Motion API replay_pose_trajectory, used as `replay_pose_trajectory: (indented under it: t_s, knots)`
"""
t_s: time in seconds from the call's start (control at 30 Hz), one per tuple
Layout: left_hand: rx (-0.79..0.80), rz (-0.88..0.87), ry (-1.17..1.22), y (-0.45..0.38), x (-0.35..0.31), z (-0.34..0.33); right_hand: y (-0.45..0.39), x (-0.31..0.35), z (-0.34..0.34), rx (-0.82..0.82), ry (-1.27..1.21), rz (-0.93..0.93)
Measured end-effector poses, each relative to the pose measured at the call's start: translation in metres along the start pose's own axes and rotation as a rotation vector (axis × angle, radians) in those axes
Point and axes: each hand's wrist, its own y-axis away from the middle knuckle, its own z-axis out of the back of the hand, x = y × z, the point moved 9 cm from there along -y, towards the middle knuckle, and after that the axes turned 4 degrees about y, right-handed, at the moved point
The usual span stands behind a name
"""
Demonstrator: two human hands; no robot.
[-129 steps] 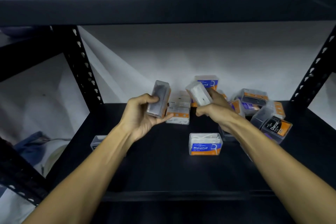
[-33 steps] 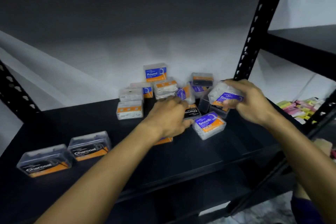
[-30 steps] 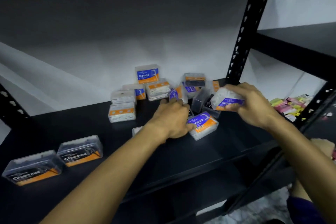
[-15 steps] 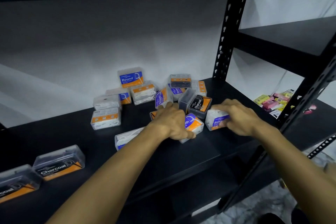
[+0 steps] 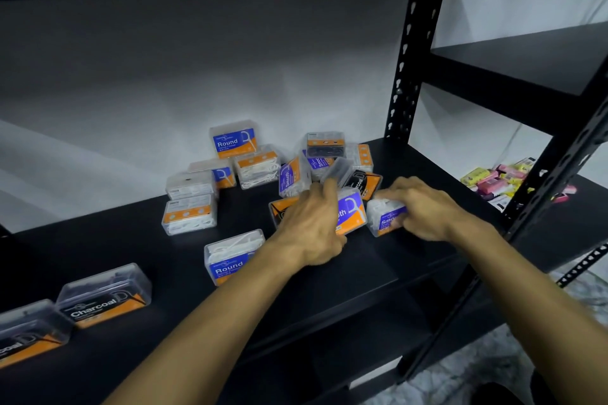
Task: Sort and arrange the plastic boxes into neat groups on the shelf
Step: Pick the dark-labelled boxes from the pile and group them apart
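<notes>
On black shelf (image 5: 329,276), both hands' fingers curl round flat-lying purple "Smooth" boxes, labels facing up.

Clear plastic boxes of floss picks lie on the black shelf (image 5: 378,260). Two Charcoal boxes (image 5: 105,293) sit side by side at the front left — black and orange labels up. A Round box (image 5: 230,256) lies alone in front of the middle. Behind it, two stacked white-filled boxes (image 5: 189,204) show orange labels. At the back a loose pile (image 5: 306,161) mixes Round, Smooth and Charcoal boxes, some tilted, one Round box (image 5: 234,140) upright on top. Two purple-labelled Smooth boxes — one (image 5: 350,215) tilted, the other (image 5: 385,219) just beside it — lie at the pile's front.
</notes>
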Motion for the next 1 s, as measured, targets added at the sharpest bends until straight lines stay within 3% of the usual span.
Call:
replay_pose_trajectory:
  t_s: [0.33,1.0]
  knots:
    - [-0.104,-0.012,-0.082,0.013,0.002,-0.015,-0.004,0.008,0.010,-0.030,0.051,0.028]
    - [-0.104,0.055,-0.120,0.013,0.006,-0.019,-0.012,-0.002,-0.004,-0.040,-0.051,0.017]
